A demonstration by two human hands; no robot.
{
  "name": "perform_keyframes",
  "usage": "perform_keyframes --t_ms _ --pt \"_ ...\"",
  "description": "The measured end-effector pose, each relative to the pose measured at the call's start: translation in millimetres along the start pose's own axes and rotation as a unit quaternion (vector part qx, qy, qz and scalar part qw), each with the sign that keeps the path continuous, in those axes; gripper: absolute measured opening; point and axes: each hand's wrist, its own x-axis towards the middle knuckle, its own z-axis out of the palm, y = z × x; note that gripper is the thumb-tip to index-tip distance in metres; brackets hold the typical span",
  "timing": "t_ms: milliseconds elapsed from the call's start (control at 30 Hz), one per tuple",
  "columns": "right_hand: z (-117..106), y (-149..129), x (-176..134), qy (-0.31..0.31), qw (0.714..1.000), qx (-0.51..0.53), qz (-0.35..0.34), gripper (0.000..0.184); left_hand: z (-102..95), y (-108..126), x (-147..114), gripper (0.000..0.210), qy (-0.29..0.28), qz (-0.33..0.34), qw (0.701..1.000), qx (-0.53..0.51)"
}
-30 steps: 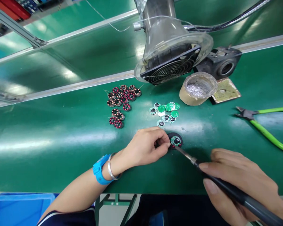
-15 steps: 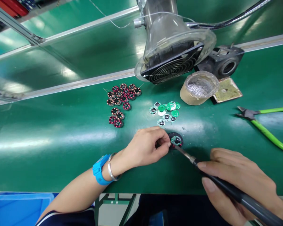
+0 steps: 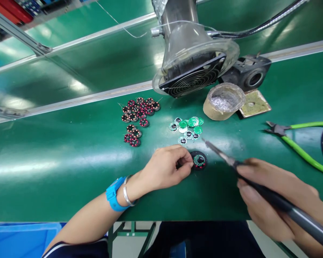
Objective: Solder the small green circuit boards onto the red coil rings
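A small round circuit board [image 3: 200, 159] with a black blob on it sits in a dark round piece [image 3: 206, 166] on the green bench; red spots show along its lower edge. At its left rim, my left hand [image 3: 172, 166] has thumb and forefinger pinched together, touching the edge; what lies between the fingertips is hidden. My right hand [image 3: 282, 200] grips a soldering iron [image 3: 258, 190] like a pen. The iron's tip is raised above and right of the board, apart from it. Beyond them lies a loose group of round circuit boards [image 3: 193, 122], some green side up.
Several small wound coils [image 3: 142, 114] stand at the back left. A fume extractor with a fan grille [image 3: 195, 81] overhangs the bench. Back right are a pot of solder bits [image 3: 215, 113], a sponge tray [image 3: 255, 104], an iron stand [image 3: 254, 77] and green-handled cutters [image 3: 298, 143].
The soldering iron has lifted off the board and moved up and right with my right hand. My left hand stays pinched at the board's edge. The view has shifted slightly.
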Motion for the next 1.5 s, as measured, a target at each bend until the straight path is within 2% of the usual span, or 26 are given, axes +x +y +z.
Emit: perform_keyframes --t_ms 67,100,200,267,400,500,567,767,1033,1300,1500 --pt "8.4 6.9 8.5 0.007 1.0 0.005 0.021 0.039 0.1 0.4 -0.4 0.005 0.0 0.004 1.0 0.002" --pt "13.2 11.1 12.8 -0.013 1.0 0.006 0.02 0.036 0.1 0.8 -0.5 0.005 0.002 0.007 1.0 0.005" --pt "25.7 23.5 22.9 -0.094 0.995 0.022 -0.036 0.03 -0.4 2.3 -0.9 0.006 0.01 0.023 0.999 0.021" --pt "30.1 29.5 26.1 -0.114 0.991 0.031 -0.059 0.03 -0.7 2.5 -1.2 0.006 0.007 0.036 0.998 0.041" --pt "31.1 33.4 25.6 -0.113 0.992 0.028 -0.058 0.029 0.0 0.0 -2.5 0.001 0.005 0.077 0.994 0.079" --pt "30.6 33.5 23.5 -0.11 0.992 0.028 -0.062 0.03 2.4 -1.8 -3.8 0.006 0.022 0.133 0.986 0.099" --pt "30.8 33.6 22.4 -0.109 0.992 0.031 -0.061 0.031 4.2 -1.4 -4.2 0.008 0.027 0.146 0.985 0.088" --pt "33.5 33.3 20.1 -0.079 0.994 0.022 -0.067 0.033 8.1 3.7 -2.9 0.005 0.02 0.009 0.997 -0.077" --pt "36.0 33.7 17.1 -0.055 0.995 0.011 -0.079 0.029 8.6 3.1 -2.9 0.003 0.029 0.031 0.997 -0.061" --pt "32.2 36.7 12.5 -0.084 0.985 0.043 -0.143 0.039 4.2 5.5 -0.2 0.003 0.023 -0.047 0.993 -0.105" --pt "34.5 37.1 8.9 -0.094 0.985 0.036 -0.139 0.04 1.1 4.4 -0.6 0.006 0.0 -0.066 0.991 -0.113"
